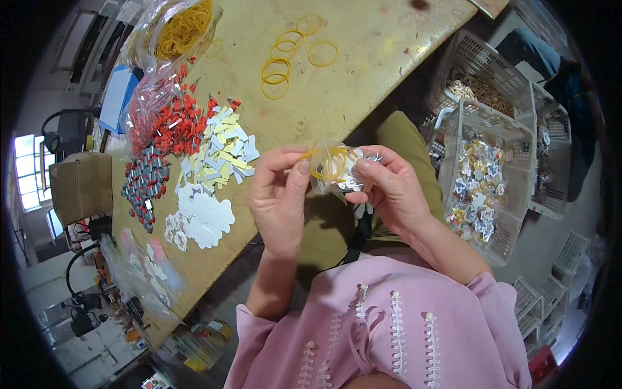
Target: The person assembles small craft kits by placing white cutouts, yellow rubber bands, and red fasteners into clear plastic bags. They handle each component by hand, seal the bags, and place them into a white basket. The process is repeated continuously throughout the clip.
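In front of my lap, both hands hold a small clear plastic bag [335,153] with white pieces inside. My right hand [396,192] grips its right end between thumb and fingers. At the other end, my left hand [277,201] pinches a yellow rubber band [319,174] that loops about the bag. Whether the band goes fully round the bag is hard to make out. More yellow rubber bands [275,78] lie loose on the table beyond my hands.
On the table [363,45] lie red-tipped parts [172,120], grey cylindrical parts [146,178], pale yellow and white strips [223,152] and white scalloped cards [206,217]. A bag of rubber bands [184,32] sits behind. Plastic crates [499,240] with filled bags stand right.
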Tool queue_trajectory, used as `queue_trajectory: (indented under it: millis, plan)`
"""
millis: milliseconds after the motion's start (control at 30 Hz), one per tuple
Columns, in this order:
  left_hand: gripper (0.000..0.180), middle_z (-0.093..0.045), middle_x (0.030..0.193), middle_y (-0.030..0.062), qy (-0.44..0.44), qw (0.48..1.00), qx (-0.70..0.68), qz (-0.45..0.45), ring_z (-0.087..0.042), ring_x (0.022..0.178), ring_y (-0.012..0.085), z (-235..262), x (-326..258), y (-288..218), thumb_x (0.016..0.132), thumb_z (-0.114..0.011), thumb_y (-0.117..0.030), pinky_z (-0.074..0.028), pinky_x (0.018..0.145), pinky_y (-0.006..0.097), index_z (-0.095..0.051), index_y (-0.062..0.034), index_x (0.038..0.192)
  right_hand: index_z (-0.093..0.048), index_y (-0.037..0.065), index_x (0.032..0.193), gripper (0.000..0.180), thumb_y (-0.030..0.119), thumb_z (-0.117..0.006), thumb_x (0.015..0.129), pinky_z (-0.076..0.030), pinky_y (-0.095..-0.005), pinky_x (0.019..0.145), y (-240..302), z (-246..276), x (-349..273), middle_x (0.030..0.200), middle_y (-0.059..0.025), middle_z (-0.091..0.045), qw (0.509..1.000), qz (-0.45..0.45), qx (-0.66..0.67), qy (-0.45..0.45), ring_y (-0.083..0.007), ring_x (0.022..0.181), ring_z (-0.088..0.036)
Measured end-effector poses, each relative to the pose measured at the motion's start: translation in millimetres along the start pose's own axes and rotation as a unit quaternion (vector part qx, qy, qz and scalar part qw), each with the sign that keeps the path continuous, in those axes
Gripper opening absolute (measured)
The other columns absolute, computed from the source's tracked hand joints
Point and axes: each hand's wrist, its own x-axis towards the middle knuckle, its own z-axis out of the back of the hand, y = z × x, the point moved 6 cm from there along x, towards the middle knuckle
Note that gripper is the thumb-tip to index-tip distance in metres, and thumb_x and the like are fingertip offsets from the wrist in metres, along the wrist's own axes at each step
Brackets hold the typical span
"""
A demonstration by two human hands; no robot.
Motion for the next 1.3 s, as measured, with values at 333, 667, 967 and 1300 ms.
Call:
queue_trajectory:
  millis: [333,667,967,1300]
  plan:
    - [0.011,-0.070,0.092,0.0055,-0.083,0.984,0.158,-0.002,-0.060,0.078,0.0082,22,70,-25,0.094,-0.066,-0.008,-0.048,0.069,0.023,-0.065,-0.0023,0.103,-0.059,0.001,0.117,0.024,0.013,-0.063,0.097,-0.064,-0.0309,0.070,7,10,11,0.105,-0.0090,-0.068,0.999,0.030,0.027,-0.001,-0.0159,0.090,-0.069]
    - [0.022,-0.063,0.112,0.0091,0.117,0.928,0.337,-0.110,-0.059,0.100,0.0220,-21,36,-30,0.076,-0.078,-0.005,-0.050,0.080,0.034,-0.072,-0.0074,0.097,-0.058,0.001,0.117,0.023,0.011,-0.063,0.096,-0.064,-0.0318,0.074,9,2,10,0.106,-0.0085,-0.067,0.997,0.068,0.030,0.014,-0.0152,0.092,-0.068]
    - [0.014,-0.069,0.101,0.0107,0.109,0.929,0.330,-0.128,-0.063,0.091,0.0218,-17,29,-23,0.077,-0.076,-0.001,-0.052,0.075,0.031,-0.071,-0.0037,0.091,-0.058,0.004,0.117,0.023,0.009,-0.065,0.095,-0.063,-0.0337,0.078,2,3,9,0.100,-0.0062,-0.065,0.998,0.065,-0.003,0.024,-0.0121,0.089,-0.066]
    - [0.009,-0.069,0.100,0.0096,-0.024,0.980,0.172,-0.098,-0.063,0.079,0.0089,0,37,-37,0.090,-0.067,-0.002,-0.050,0.072,0.022,-0.066,-0.0020,0.099,-0.058,0.001,0.114,0.020,0.009,-0.062,0.096,-0.064,-0.0336,0.075,-4,4,15,0.107,-0.0101,-0.067,0.998,0.030,0.053,-0.019,-0.0180,0.093,-0.068]
